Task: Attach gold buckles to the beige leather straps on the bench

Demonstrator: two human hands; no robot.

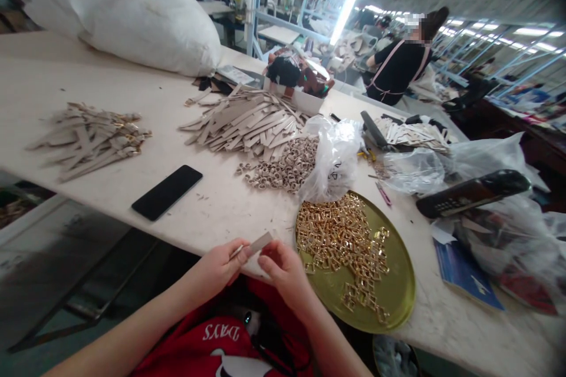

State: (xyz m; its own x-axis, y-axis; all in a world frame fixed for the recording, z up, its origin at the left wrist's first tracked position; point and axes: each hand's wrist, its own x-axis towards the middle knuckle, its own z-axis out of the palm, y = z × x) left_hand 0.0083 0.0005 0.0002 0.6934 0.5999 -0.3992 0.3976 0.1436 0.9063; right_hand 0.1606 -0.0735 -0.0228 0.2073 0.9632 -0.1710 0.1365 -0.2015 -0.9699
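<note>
My left hand (229,262) is closed around a short beige strap (260,242), whose flat end sticks out toward the right. Just beside that end is my right hand (285,268), its thumb and fingers curled together; whatever lies between them is too small to make out. Both hands are at the table's front edge, above my lap. To their right a round gold-coloured tray (400,283) carries a heap of small gold buckles (340,235). Beyond the hands lie a pile of small beige loops (287,165) and a large pile of beige straps (247,123).
On the left, straps with gold buckles (95,138) lie near a black phone (168,191). A big white sack (132,12) stands behind. Plastic bags (333,159), a pink-handled tool (384,193) and a blue booklet (469,274) are rightward. Another person (395,68) stands farther off.
</note>
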